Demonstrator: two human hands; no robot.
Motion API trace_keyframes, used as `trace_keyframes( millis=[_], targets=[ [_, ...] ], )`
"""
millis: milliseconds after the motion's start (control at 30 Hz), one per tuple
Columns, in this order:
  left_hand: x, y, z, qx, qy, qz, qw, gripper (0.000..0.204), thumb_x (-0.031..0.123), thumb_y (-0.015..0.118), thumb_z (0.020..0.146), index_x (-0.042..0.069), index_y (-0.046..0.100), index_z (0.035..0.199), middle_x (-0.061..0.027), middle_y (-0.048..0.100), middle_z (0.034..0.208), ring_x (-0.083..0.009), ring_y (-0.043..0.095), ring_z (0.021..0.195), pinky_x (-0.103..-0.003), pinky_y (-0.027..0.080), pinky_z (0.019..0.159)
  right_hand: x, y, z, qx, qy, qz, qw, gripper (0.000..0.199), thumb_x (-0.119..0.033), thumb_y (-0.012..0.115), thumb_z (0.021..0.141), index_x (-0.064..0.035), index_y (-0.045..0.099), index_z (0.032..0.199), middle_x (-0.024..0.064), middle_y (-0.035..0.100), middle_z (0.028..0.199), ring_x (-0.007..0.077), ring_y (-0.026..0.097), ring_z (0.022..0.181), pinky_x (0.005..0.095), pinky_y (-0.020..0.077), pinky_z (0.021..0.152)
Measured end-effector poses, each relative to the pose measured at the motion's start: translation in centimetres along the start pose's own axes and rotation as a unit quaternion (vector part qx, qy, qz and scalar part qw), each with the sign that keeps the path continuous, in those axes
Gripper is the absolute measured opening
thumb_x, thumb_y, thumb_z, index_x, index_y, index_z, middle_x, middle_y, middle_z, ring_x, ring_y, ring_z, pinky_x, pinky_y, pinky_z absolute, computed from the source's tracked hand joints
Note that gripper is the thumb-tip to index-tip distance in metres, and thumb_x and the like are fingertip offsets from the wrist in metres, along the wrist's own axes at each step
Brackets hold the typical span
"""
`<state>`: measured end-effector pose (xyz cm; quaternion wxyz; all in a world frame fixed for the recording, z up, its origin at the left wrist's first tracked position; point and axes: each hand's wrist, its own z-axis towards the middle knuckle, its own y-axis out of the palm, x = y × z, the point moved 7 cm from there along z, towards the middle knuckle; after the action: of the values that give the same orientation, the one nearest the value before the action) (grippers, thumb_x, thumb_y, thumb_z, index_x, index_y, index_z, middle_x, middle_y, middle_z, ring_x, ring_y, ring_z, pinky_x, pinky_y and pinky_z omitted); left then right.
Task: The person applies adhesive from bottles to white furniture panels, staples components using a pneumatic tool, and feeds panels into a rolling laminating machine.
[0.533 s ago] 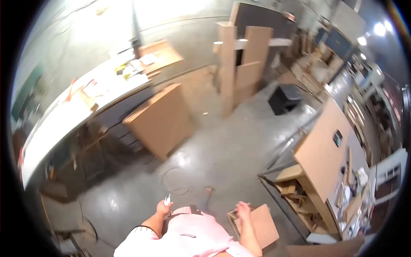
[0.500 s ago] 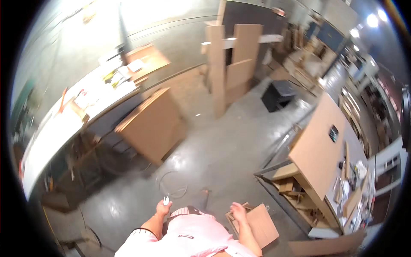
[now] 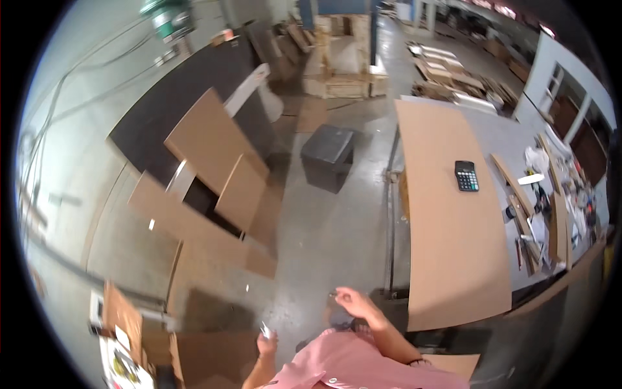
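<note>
1. Widget [image 3: 266, 331], small, white and smooth-looking with a thin tip poking up. Too small to say more. It's in the left hand, above the floor, well apart from the big panel's left edge.
2. Left hand [image 3: 266, 346]: fingers curled in and pinching that white piece.
3. Right hand [image 3: 354, 303]: fingers bent, tips bunched close. Can't tell if the dark speck there is gripped.
4. Big panel [image 3: 447, 240]: flat tan fibreboard-looking sheet, lying along the table's left edge. Black calculator [image 3: 466, 176] near the panel's right edge, boxy with little keys.
5. Table [image 3: 490, 129]: grey top, with wood strips [image 3: 513, 185] and jumbled bits toward its right edge.
6. Floor [image 3: 308, 259]: smooth grey, kinda glossy. Blocky dark bin [image 3: 327, 157] on it.
7. Tan boards [image 3: 210, 139] lean by a dark sheet [image 3: 155, 104]; pale wall [image 3: 97, 123] behind.
</note>
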<state>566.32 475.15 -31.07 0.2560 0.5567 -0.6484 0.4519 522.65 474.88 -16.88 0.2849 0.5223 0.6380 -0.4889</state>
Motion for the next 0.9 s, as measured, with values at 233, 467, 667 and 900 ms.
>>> trace_keyframes(
  millis=[233,467,667,900],
  targets=[
    [10.5,12.4,15.5,-0.064,-0.163,0.023,0.984,0.023,0.019,0.074,0.089,0.004,0.059,0.099,-0.0026,0.064,0.074,-0.0119,0.059,0.057,-0.026,0.043,0.044,-14.7,-15.4,26.3,-0.01,-0.105,0.089,0.99,0.041,-0.034,0.062,0.1,-0.0138,0.058,0.136,0.0071,0.072,0.109,0.0202,0.069,0.098,0.0343,0.0532,0.086],
    [26.7,29.6,40.8,-0.105,-0.174,0.12,0.972,0.026,0.021,0.075,0.088,0.003,0.06,0.1,-0.0042,0.065,0.076,-0.0138,0.061,0.059,-0.028,0.045,0.046,-13.4,-27.4,50.5,-0.012,0.002,0.02,1.0,0.048,-0.039,0.059,0.1,-0.0084,0.059,0.136,0.011,0.071,0.119,0.0227,0.067,0.11,0.0335,0.0501,0.096],
    [52.7,58.2,62.9,-0.207,0.002,0.238,0.949,0.037,0.027,0.077,0.086,0.0,0.062,0.107,-0.009,0.069,0.083,-0.018,0.066,0.067,-0.033,0.053,0.056,-17.4,-43.8,63.5,0.1,0.039,0.088,0.99,0.049,-0.039,0.064,0.096,-0.0081,0.061,0.134,0.0118,0.07,0.124,0.0242,0.065,0.117,0.0348,0.0504,0.099],
    [88.3,94.8,62.2,-0.503,0.059,0.059,0.86,0.017,0.011,0.071,0.092,0.002,0.064,0.106,-0.0077,0.07,0.094,-0.0168,0.069,0.083,-0.03,0.056,0.076,-20.3,-67.6,82.3,0.266,0.015,0.224,0.937,0.048,-0.038,0.067,0.094,-0.0074,0.063,0.132,0.0162,0.068,0.123,0.0259,0.066,0.112,0.0383,0.0516,0.097]
  ],
)
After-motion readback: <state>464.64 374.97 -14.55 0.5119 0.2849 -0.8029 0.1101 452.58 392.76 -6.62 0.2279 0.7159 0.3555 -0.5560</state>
